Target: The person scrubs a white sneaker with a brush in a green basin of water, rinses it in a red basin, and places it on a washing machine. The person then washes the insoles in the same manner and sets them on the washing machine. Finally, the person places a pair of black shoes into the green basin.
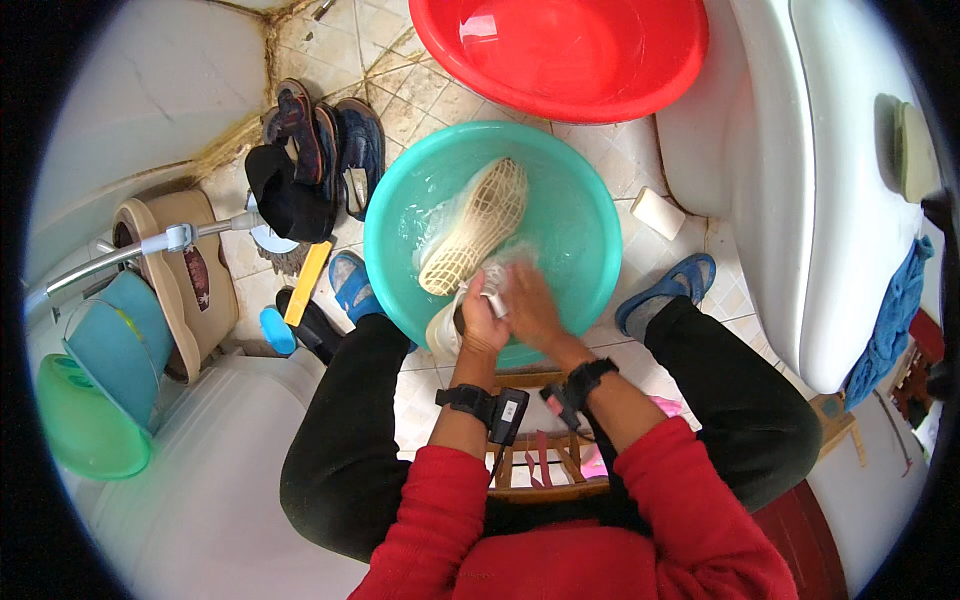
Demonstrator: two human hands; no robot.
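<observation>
A teal plastic basin (592,247) with water in it stands on the floor between my feet. One pale shoe (480,225), its patterned sole facing up, lies in the basin. Over the near part of the basin my left hand (482,319) grips a second white shoe (446,330) by its upper. My right hand (534,304), blurred, is against the laces side of that shoe; whether it holds anything is hidden by the blur.
Beyond the teal basin is a red basin (555,105). A bar of soap (658,213) lies on the tiles to the right, beside a white bathtub or similar fixture (772,187). Dark sandals (360,142), a yellow stick (308,281), a blue brush (277,330) and a mop handle (135,251) are at the left.
</observation>
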